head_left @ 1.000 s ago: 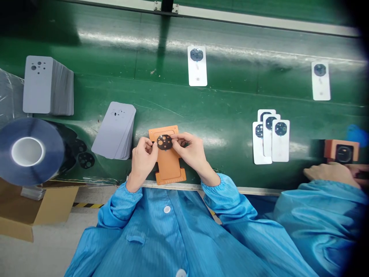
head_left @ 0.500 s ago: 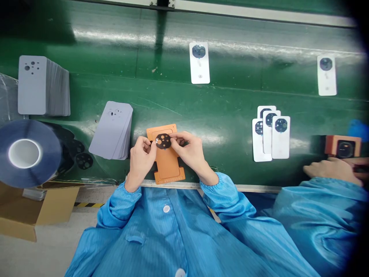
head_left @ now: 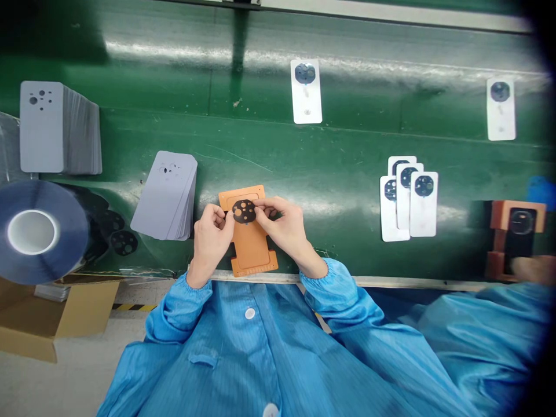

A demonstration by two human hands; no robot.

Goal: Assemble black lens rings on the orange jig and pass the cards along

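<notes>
A black round sticker with several holes (head_left: 244,212) is held over the upper part of an orange phone-shaped fixture (head_left: 251,246). My left hand (head_left: 212,237) pinches the sticker's left edge between thumb and fingertips. At its right edge, the thumb and forefinger of my right hand (head_left: 282,223) pinch it too. Whether the sticker touches the fixture I cannot tell. The fixture lies flat at the front edge of the green table, slightly tilted.
Grey phone-shaped sheets (head_left: 163,197) lie fanned at left, near a taller stack (head_left: 41,127). A roll of film (head_left: 78,231) carries black stickers. White phone-back panels (head_left: 423,214) overlap at right. A co-worker's hand (head_left: 536,269) is beside another orange fixture (head_left: 499,217). A cardboard box (head_left: 87,310) stands below.
My hands keep their pinch on the sticker, almost still. The co-worker's hands have moved back from the right-hand fixture, uncovering more of it. The view has shifted slightly.
</notes>
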